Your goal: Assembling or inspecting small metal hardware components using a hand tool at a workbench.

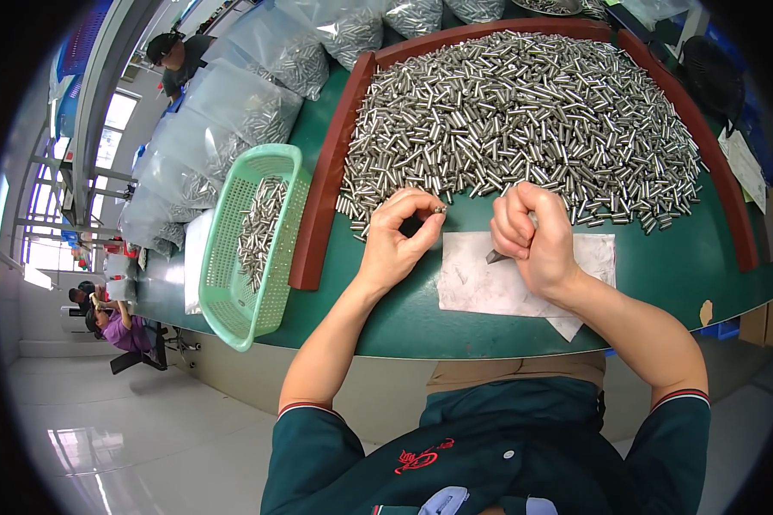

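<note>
My left hand pinches a small metal pin between thumb and forefinger, just below the lower edge of a heap of shiny metal pins. Closed into a fist, my right hand grips a dark, narrow tool whose pointed end sticks out below the fingers. The rest of that tool is hidden in the palm, so its kind does not show. Under my right hand lies a smudged white cloth or paper sheet on the green tabletop.
Dark red wooden rails border the heap. Left of them stands a light green plastic basket with pins inside. Clear plastic bags of pins line the table's far left. Other people are in the background left.
</note>
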`<action>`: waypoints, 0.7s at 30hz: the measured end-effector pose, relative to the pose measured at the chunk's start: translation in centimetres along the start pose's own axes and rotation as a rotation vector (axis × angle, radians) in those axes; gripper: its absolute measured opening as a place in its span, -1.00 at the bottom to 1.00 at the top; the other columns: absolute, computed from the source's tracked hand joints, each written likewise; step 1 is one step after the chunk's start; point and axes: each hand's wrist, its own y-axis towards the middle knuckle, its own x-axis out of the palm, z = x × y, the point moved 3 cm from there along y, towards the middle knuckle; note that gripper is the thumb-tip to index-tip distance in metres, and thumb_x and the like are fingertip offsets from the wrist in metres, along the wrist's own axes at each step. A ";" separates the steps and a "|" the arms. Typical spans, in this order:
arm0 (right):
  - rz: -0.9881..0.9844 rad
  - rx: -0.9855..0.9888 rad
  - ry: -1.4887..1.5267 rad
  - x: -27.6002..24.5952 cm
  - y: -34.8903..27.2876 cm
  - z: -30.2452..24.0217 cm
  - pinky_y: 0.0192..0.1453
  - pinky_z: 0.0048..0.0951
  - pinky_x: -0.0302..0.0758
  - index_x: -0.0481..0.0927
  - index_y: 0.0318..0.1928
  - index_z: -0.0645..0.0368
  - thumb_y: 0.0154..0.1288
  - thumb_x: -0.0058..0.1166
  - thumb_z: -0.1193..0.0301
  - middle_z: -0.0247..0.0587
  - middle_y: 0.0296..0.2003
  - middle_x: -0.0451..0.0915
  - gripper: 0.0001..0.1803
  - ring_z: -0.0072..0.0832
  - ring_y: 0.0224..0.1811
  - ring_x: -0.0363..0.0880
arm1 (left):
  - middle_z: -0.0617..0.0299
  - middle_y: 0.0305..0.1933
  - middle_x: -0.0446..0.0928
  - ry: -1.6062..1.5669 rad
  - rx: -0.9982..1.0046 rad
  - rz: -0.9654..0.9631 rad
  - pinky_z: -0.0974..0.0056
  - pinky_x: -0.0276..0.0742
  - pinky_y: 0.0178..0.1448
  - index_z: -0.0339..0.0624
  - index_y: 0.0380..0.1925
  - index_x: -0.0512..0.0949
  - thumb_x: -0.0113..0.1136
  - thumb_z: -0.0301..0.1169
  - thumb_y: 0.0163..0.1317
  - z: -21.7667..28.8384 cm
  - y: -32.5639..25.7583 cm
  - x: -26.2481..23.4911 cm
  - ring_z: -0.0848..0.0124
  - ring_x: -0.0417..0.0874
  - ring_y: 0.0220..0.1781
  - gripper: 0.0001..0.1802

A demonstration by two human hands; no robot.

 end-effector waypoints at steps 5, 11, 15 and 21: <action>0.005 -0.002 0.002 0.1 0.0 -0.1 -0.71 -0.61 -0.06 0.05 -0.79 0.08 0.25 -0.38 0.33 -0.41 -0.82 0.05 -0.56 -0.67 -0.79 -0.08 | 0.26 -0.39 0.47 -0.043 -0.084 -0.057 0.50 0.32 -0.30 -0.33 -0.43 0.49 0.06 -0.61 0.05 -0.2 -0.3 0.0 0.57 0.42 -0.40 -0.94; -0.015 0.005 0.013 0.0 0.0 0.0 -0.72 -0.61 -0.06 0.05 -0.78 0.08 0.26 -0.39 0.32 -0.40 -0.82 0.05 -0.56 -0.67 -0.80 -0.08 | 0.19 -0.42 0.52 -0.887 -0.578 -0.012 0.49 0.44 -0.29 -0.31 -0.31 0.46 0.03 -0.43 0.17 -0.7 -0.7 -0.1 0.56 0.49 -0.44 -0.84; 0.002 0.022 0.015 0.1 0.0 0.0 -0.71 -0.61 -0.07 0.06 -0.78 0.08 0.27 -0.40 0.31 -0.40 -0.82 0.05 -0.56 -0.67 -0.79 -0.09 | 0.09 -0.33 0.55 -1.030 -0.701 0.009 0.42 0.51 -0.22 -0.34 -0.24 0.45 0.00 -0.37 0.20 -0.7 -0.9 -0.6 0.47 0.56 -0.38 -0.76; 0.013 0.031 0.017 0.0 0.2 0.1 -0.70 -0.61 -0.06 0.06 -0.77 0.08 0.27 -0.41 0.30 -0.41 -0.82 0.05 -0.56 -0.67 -0.79 -0.09 | 0.06 -0.30 0.55 -1.015 -0.758 0.023 0.42 0.53 -0.24 -0.37 -0.18 0.43 -0.05 -0.37 0.22 -0.3 -0.7 -0.6 0.43 0.58 -0.35 -0.72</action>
